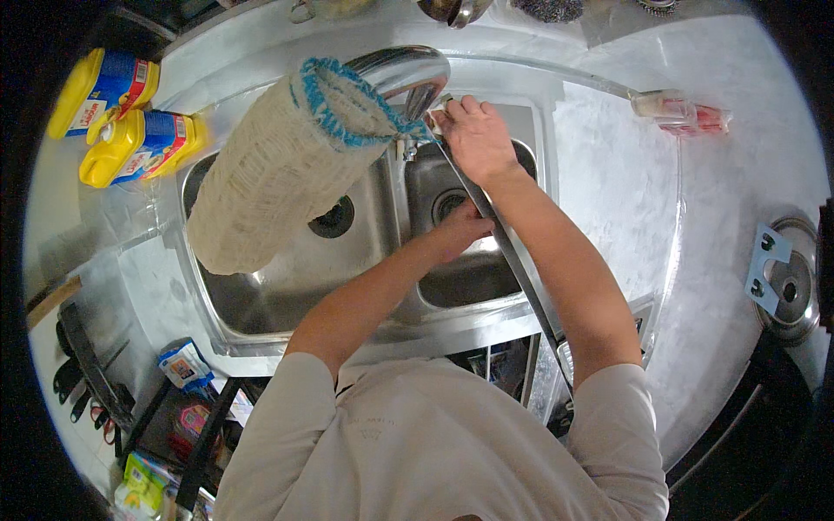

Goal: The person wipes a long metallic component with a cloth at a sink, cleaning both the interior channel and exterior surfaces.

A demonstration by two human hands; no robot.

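Observation:
My left hand (462, 229) grips a long, narrow dark bar (515, 257) over the right sink basin (466, 283). The bar slants from near my right side up towards the faucet. At its upper end, the fingers of my right hand (479, 137) close on a small pale piece (438, 121), perhaps cloth, mostly hidden by the hand. Left of there, a large cream fabric roll (280, 169), like a mop head, slants over the left basin (365, 260). Its teal-edged end (339, 104) narrows to a point beside my right hand; how it joins the bar I cannot tell.
A chrome faucet (404, 65) arches behind the roll. Two yellow jugs (140, 146) stand on the left counter. Knives (78, 384) hang on a dark rack at lower left. A red-and-clear package (684, 114) lies at right, with a round metal lid (795, 280) farther along.

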